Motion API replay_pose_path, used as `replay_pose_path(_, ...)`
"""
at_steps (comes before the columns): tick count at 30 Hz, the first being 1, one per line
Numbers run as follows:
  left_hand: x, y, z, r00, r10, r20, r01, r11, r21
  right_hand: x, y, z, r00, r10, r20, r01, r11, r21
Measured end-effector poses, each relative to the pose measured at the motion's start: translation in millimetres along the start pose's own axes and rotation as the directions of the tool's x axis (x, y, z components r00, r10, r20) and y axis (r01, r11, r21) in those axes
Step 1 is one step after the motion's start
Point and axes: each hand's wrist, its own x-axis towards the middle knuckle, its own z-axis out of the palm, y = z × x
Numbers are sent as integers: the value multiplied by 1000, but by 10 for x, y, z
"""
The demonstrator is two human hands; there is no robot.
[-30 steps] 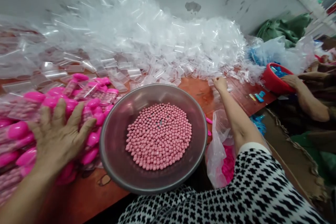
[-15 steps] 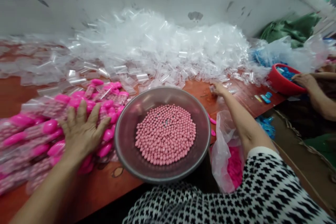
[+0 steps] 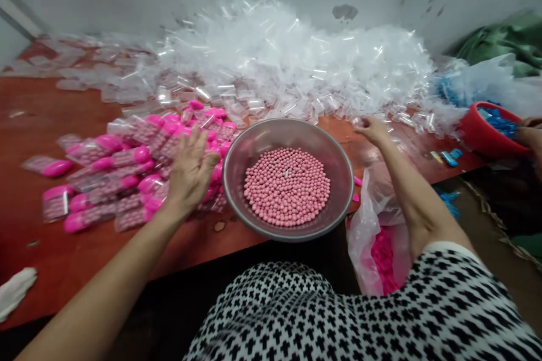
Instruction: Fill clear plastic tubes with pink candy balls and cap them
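My left hand point(image 3: 190, 172) is open, fingers stretched out over the right side of a pile of clear plastic containers with bright pink caps point(image 3: 122, 163), filled with pink beads. Right of that hand stands a metal bowl point(image 3: 232, 192) with many round pink beads point(image 3: 288, 189) inside and a tiny pale bit among them. Beyond the bowl's right rim, my right hand point(image 3: 375, 131) is closed, its fingertips pinching a small clear plastic container point(image 3: 359, 123). Many similar clear containers point(image 3: 288, 56) are heaped along the wall; none of these shows a cap.
A clear bag of pink caps point(image 3: 385, 259) hangs below the table edge at right. Farther right, another person's hand point(image 3: 531, 132) is at a red basin point(image 3: 474, 130) of blue pieces. A blue piece point(image 3: 452, 157) and a white cloth-like scrap point(image 3: 17, 290) lie on the table.
The view has swung left, so everything sits farther right. My left hand stays on the pile's right part, its fingers closer together. The right hand remains behind the bowl, near the clear heap.
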Motion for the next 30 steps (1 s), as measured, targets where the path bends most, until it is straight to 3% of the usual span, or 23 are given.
replay_pose_path(2,-42,138,65,994,105,7,-102,984,-149,-154,-230,-119,970,-240,-34,242,968,74)
replay_pose_path(3,-50,197,112,989,149,17,-143,970,-198,-258,-381,-158,917,-396,-38,398,913,93)
replay_pose_path(5,-50,279,217,980,194,50,-177,955,-237,-496,-724,-176,747,-665,25,664,747,38)
replay_pose_path(6,-47,300,267,978,199,66,-179,956,-231,-610,-898,-154,676,-731,93,736,676,-43)
replay_pose_path(8,-44,311,349,977,199,79,-179,963,-202,-784,-1208,-54,622,-746,236,782,577,-238)
replay_pose_path(11,-60,288,413,978,202,52,-190,964,-186,-880,-1527,167,606,-692,391,794,501,-344)
replay_pose_path(15,-85,273,438,983,184,22,-177,965,-194,-929,-1817,451,500,-732,463,865,441,-238)
replay_pose_path(18,-88,274,450,984,177,18,-170,968,-184,-1013,-2019,605,422,-793,439,898,432,-84)
replay_pose_path(20,-91,275,452,986,167,11,-163,972,-171,-1049,-2096,651,415,-825,384,849,503,163)
replay_pose_path(23,-108,302,430,986,165,-7,-165,979,-118,-1064,-2060,595,504,-805,312,537,575,616)
replay_pose_path(25,-129,359,401,979,203,-33,-206,975,-87,-1097,-1961,479,563,-771,298,256,505,824)
replay_pose_path(27,-151,454,373,967,253,-32,-255,957,-141,-1180,-1851,338,602,-742,295,25,387,922)
replay_pose_path(30,-172,636,363,966,251,55,-208,889,-407,-1360,-1718,169,645,-705,295,-150,262,954)
